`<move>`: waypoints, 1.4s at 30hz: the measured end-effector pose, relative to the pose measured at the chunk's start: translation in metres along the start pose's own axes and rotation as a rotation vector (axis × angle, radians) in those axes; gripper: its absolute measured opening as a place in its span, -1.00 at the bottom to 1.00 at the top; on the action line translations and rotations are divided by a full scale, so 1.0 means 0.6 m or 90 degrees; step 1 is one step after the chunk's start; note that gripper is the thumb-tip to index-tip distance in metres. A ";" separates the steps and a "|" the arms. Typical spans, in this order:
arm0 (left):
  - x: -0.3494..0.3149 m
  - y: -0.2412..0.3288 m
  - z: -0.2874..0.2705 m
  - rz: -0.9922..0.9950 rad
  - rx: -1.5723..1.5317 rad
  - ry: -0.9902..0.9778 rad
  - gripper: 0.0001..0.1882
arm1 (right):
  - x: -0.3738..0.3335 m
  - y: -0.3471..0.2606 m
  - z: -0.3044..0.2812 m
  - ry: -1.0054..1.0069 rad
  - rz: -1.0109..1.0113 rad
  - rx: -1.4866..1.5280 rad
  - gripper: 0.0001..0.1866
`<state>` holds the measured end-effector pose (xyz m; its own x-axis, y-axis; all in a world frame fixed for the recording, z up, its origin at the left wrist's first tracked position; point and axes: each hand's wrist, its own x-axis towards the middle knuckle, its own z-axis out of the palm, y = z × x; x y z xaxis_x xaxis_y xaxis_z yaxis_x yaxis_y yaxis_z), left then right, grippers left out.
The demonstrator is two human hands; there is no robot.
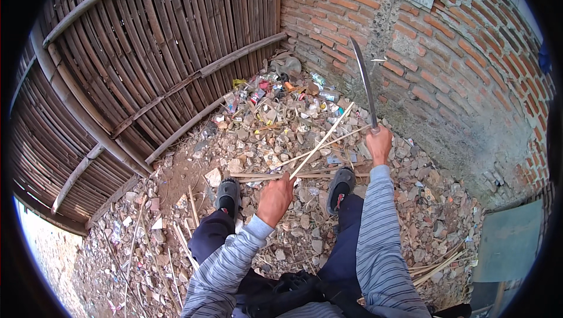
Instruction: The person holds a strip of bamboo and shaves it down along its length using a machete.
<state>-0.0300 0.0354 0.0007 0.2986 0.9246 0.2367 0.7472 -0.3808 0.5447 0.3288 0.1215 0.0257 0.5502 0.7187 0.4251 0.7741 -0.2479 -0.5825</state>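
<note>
My right hand [379, 144] is wrapped round the handle of a machete [366, 80], its long, slightly curved blade pointing up and away. My left hand [275, 200] grips the near end of a pale bamboo strip [322, 141], which slants away to the upper right. A thinner strip [334, 142] crosses it, running from near my right hand toward my left; whether it is held or lies loose I cannot tell. More bamboo strips [252, 175] lie across the ground between my shoes. A small pale sliver [378, 60] shows beside the blade, against the wall.
Stones and broken brick cover the ground [305, 221], with litter [281, 89] heaped in the far corner. A bamboo fence [158, 36] stands at the left, a brick wall [469, 77] at the right. Loose strips [437, 268] lie at the lower right near a greenish panel [509, 244].
</note>
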 end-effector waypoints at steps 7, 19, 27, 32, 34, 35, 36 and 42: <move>0.026 -0.017 0.013 0.024 -0.045 0.006 -0.65 | 0.006 0.108 0.016 0.027 0.090 0.135 -0.63; 0.043 0.012 -0.002 -0.005 -0.191 -0.090 -0.52 | -0.117 -0.111 -0.004 -0.151 -0.298 0.079 -0.79; 0.043 -0.015 0.012 -0.005 -0.178 -0.044 -0.50 | -0.162 -0.156 0.013 -0.237 -0.350 0.036 -0.82; 0.023 -0.037 0.029 0.120 -0.056 -0.011 -0.68 | -0.100 -0.128 0.013 -0.200 -0.212 -0.004 -0.82; 0.022 -0.043 0.042 0.112 -0.064 -0.034 -0.66 | -0.068 -0.089 0.011 -0.183 -0.149 0.011 -0.81; 0.024 -0.047 0.051 0.080 -0.064 -0.066 -0.64 | -0.058 -0.074 0.015 -0.167 -0.084 0.027 -0.79; 0.027 -0.039 0.053 0.048 -0.066 -0.102 -0.63 | -0.058 -0.065 0.018 -0.165 -0.083 0.024 -0.79; 0.019 -0.063 0.059 0.067 -0.062 -0.034 -0.55 | -0.069 -0.071 0.010 -0.162 -0.077 0.015 -0.72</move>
<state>-0.0340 0.0609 -0.0456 0.4059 0.8777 0.2549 0.6500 -0.4733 0.5946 0.2713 0.1061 0.0285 0.3554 0.8830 0.3066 0.8205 -0.1376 -0.5549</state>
